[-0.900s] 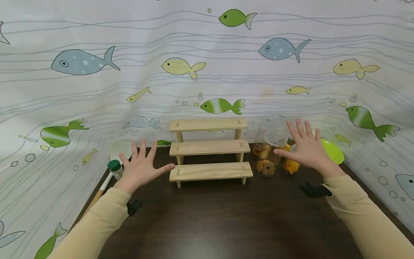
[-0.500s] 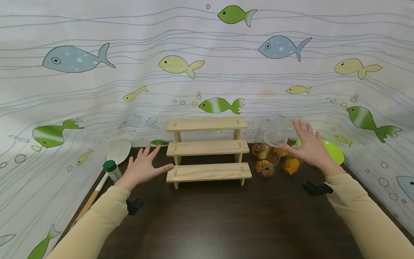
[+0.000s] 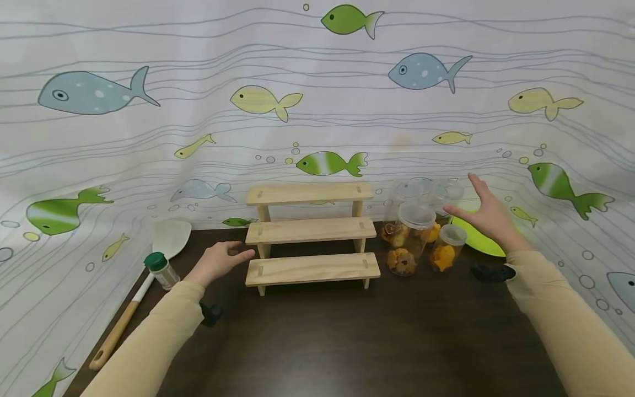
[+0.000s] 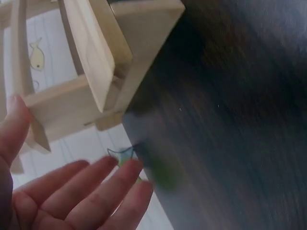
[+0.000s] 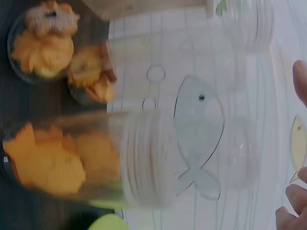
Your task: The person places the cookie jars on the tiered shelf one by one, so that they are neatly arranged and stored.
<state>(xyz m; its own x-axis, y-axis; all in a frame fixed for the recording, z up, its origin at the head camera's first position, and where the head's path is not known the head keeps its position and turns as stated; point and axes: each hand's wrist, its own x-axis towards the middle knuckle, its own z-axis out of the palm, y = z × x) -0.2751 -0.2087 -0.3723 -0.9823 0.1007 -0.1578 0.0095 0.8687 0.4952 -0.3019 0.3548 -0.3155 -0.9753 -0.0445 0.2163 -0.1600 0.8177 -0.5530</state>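
My left hand (image 3: 220, 262) hovers by the left end of a three-step wooden stand (image 3: 312, 267), its fingers slightly bent around nothing. In the left wrist view the fingers (image 4: 91, 194) and thumb lie apart, with the stand's end just beyond them. On the right side, my right hand (image 3: 488, 218) is raised with thumb and fingers spread, holding nothing. Nearest to it is a short clear jar (image 3: 448, 245) with orange cookies inside. A taller clear jar (image 3: 416, 218) with cookies at its bottom stands to the left. The right wrist view shows the short jar (image 5: 148, 165) up close, fingers at the right edge.
More clear jars (image 3: 402, 198) stand behind the front ones. A lime-green plate (image 3: 488, 242) lies behind the right hand. At the left edge are a green-capped shaker bottle (image 3: 161, 270) and a spatula with a wooden handle (image 3: 116, 333). A fish-print sheet (image 3: 347, 110) surrounds the dark table (image 3: 317, 336).
The left hand has lowered and its spread fingers have bent inward. The right hand has turned side-on and moved slightly right, uncovering the short jar. The view has shifted slightly.
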